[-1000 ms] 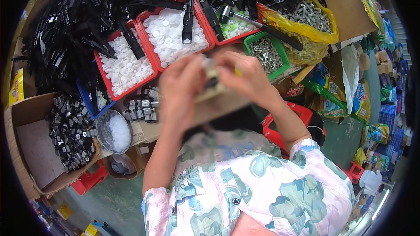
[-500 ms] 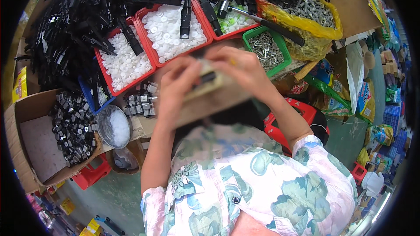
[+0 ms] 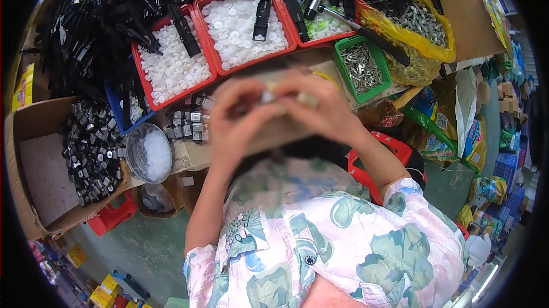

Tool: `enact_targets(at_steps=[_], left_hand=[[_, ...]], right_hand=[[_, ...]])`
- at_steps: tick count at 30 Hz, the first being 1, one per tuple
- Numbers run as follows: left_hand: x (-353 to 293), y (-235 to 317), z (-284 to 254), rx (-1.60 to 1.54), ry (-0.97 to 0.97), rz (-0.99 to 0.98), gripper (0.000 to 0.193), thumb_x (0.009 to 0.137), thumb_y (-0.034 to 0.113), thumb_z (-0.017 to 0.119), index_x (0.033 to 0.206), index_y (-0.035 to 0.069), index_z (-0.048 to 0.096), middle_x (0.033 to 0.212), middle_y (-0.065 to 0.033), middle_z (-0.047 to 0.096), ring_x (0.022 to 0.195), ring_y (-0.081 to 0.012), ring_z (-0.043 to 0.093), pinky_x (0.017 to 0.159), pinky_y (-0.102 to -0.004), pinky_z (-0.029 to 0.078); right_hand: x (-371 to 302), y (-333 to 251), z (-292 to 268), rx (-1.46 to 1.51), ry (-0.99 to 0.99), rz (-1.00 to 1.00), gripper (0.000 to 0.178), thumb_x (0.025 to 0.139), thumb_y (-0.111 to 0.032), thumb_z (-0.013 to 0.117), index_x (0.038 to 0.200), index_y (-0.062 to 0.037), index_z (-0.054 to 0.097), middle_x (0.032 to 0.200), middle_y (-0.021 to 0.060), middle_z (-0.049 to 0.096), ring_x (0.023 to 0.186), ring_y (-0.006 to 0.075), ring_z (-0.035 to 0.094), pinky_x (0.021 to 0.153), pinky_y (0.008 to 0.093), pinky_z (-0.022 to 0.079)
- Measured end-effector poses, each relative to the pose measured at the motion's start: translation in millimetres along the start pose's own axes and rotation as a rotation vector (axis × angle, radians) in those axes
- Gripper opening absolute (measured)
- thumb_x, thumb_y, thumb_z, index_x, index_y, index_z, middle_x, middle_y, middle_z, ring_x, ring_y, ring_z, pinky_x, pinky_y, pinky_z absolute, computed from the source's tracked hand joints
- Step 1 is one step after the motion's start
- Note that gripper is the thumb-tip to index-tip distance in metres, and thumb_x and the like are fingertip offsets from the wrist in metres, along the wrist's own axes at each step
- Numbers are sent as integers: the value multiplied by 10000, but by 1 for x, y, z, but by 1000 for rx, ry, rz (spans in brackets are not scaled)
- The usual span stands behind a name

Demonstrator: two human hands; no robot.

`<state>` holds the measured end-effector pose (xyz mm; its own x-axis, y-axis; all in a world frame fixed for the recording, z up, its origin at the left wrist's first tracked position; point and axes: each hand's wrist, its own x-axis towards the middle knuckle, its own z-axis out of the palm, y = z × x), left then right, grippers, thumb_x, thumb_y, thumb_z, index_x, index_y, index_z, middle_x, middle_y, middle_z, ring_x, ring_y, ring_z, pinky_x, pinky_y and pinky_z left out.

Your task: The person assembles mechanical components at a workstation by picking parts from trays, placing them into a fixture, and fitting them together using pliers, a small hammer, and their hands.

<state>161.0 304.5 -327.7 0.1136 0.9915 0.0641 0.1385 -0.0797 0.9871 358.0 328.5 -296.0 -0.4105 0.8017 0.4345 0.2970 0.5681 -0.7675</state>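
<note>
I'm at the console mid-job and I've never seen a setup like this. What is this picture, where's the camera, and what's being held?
There's no machine here: the left hand and right hand are a person's own, bare. The view looks down from the left of two fisheye cameras worn on the head, so straight edges curve near the rim. Picture left is the person's left.

Along the bench stand red trays of small white pieces, a green tray of thin metal parts and a yellow bag. Behind the trays is a heap of black parts.

The hands meet at the fingertips. A small whitish piece looks pinched in the left, a pale piece in the right; blur hides what they are.
</note>
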Motion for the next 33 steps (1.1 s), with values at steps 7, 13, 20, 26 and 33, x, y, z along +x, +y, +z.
enact_targets(at_steps=[7,13,20,26,33], left_hand=[[-11,4,-6,166,43,79,312,741,103,862,984,19,686,792,-9,571,682,-82,512,593,-244,408],[-33,-28,-12,600,115,403,299,736,153,853,974,39,713,703,-58,567,611,-193,538,545,-318,416],[-36,-34,-4,889,24,591,336,733,130,820,1053,76,735,666,-26,506,607,-200,514,537,-350,416],[-31,-40,0,962,-12,609,349,752,122,807,1087,70,727,673,-26,493,627,-198,517,555,-347,420],[-36,-44,-3,988,-47,625,330,783,105,800,1099,48,723,687,-45,537,641,-226,534,588,-359,430]], right_hand=[[-5,11,8,-187,-74,-46,82,809,-100,721,876,-64,689,866,69,630,793,259,638,708,390,432],[-6,22,18,-307,-188,-88,66,807,-110,696,814,-58,657,859,66,583,858,245,621,764,391,405],[-4,31,22,-351,-274,-118,64,781,-113,671,779,-53,649,841,71,576,845,247,621,751,389,404],[-1,40,18,-351,-341,-123,69,780,-123,677,780,-58,652,858,71,581,888,239,622,762,402,418],[1,32,-15,-349,-285,-92,81,781,-131,681,814,-60,661,860,72,587,859,261,627,721,415,461]])
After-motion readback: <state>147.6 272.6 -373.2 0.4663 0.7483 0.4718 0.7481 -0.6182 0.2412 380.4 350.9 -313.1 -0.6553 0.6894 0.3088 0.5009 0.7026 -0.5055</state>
